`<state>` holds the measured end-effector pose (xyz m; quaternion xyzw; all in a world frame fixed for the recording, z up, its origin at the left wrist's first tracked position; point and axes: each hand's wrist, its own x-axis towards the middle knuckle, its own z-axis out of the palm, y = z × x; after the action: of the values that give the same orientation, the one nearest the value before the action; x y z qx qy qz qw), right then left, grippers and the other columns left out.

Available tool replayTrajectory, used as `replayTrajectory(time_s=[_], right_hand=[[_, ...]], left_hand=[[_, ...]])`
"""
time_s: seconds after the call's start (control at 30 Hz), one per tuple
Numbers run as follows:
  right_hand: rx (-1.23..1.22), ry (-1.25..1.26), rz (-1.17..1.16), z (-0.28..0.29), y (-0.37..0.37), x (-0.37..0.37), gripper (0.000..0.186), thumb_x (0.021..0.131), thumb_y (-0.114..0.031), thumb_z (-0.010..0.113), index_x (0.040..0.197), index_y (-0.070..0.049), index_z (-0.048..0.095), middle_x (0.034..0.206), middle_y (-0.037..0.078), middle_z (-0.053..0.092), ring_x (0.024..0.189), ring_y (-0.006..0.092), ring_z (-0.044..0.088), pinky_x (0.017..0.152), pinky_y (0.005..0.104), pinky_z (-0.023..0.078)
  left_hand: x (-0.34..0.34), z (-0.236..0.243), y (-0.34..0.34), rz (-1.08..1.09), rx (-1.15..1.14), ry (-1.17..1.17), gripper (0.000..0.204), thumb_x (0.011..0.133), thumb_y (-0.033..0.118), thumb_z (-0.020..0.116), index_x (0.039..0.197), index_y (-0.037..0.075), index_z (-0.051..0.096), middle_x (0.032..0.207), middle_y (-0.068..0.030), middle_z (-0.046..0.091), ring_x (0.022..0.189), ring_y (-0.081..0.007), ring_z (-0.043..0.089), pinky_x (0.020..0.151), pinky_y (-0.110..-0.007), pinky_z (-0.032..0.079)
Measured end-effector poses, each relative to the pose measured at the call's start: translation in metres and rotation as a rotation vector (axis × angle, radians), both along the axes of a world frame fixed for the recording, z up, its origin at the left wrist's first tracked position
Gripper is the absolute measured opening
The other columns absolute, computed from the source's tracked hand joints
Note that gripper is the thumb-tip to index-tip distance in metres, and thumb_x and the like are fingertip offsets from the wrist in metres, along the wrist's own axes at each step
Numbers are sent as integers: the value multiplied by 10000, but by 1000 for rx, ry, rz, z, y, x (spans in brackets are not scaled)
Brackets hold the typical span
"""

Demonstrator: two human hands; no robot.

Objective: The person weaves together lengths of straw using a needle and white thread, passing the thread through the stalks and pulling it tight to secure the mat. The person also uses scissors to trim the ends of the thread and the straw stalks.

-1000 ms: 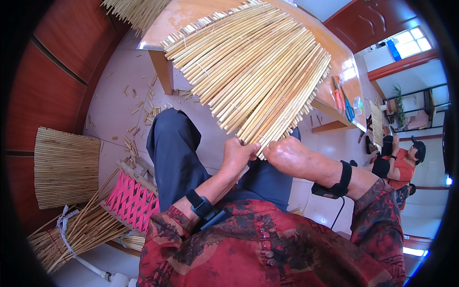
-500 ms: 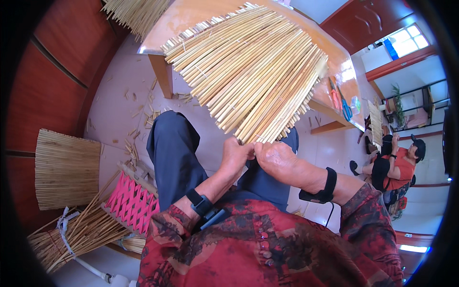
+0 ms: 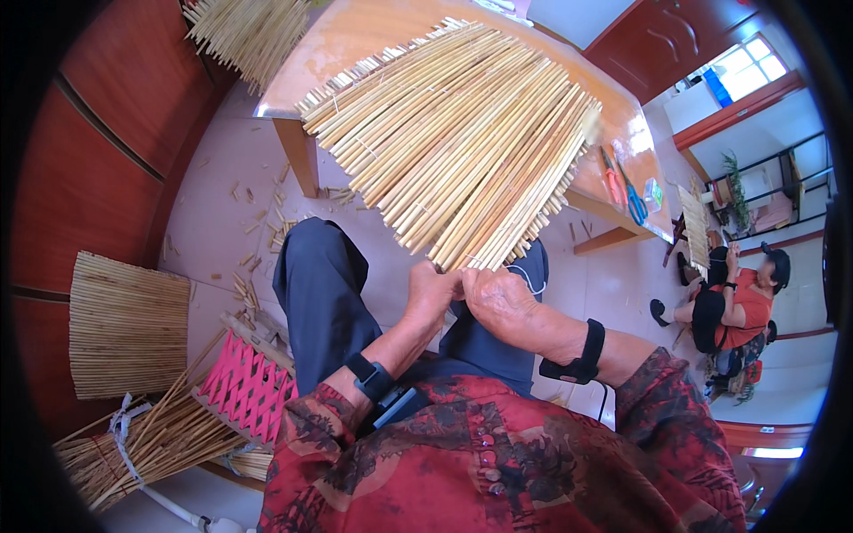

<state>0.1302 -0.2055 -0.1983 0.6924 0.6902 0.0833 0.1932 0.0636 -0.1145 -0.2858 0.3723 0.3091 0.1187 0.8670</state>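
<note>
A mat of straw-coloured reed sticks (image 3: 453,133), bound with rows of thin thread, fans across the table and juts over its near edge toward my lap. At the mat's nearest corner, my left hand (image 3: 434,291) is closed, its fingertips against the reed ends. My right hand (image 3: 499,300) is right beside it, also closed at that edge, with the knuckles upward. A thin white cord (image 3: 537,286) loops out beside my right hand. Whether the fingers also pinch this cord is hidden. Both hands are close together above my knees.
On the wooden table (image 3: 649,147) lie blue-handled scissors (image 3: 635,202), a red-handled tool (image 3: 613,182) and a small clear box (image 3: 653,194). A finished reed mat (image 3: 129,324) leans at left above bundled reeds (image 3: 151,449) and a pink-laced rack (image 3: 244,377). Another person (image 3: 751,298) sits at right.
A white cord loop now shows beside my right hand. The hands stay at the mat's near corner, the right forearm shifted slightly left. The view has tilted a little.
</note>
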Motion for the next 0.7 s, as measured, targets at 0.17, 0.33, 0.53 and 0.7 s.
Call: replayTrajectory(time_s=[0.17,0.33,0.53,0.7], right_hand=[[15,150,-92,10,-9,4,106,720,-100,523,773,-29,465,592,79,533,524,210,584,452,323,455],[213,649,-384,39,-25,16,195,781,-114,538,936,-14,475,714,182,578,653,374,588,571,432,473],[409,532,-286,67,-63,23,478,697,-141,674,1123,-46,480,1100,152,524,1070,302,471,843,362,416],[613,364,-127,46,-69,10,646,652,-170,715,1212,-56,413,1204,154,447,1176,309,401,974,475,293]], left_hand=[[-6,17,3,-83,-16,7,225,764,52,631,945,-67,569,773,-116,621,590,-181,616,543,-275,527],[-13,33,9,-204,34,-50,255,774,121,645,953,-41,563,757,-100,615,590,-179,616,569,-294,535],[-24,70,15,-212,111,-64,282,802,189,628,974,-24,562,794,-100,629,648,-174,628,591,-281,522],[-45,107,14,-210,185,-125,284,829,209,596,978,-29,558,823,-107,638,686,-165,633,574,-254,498]])
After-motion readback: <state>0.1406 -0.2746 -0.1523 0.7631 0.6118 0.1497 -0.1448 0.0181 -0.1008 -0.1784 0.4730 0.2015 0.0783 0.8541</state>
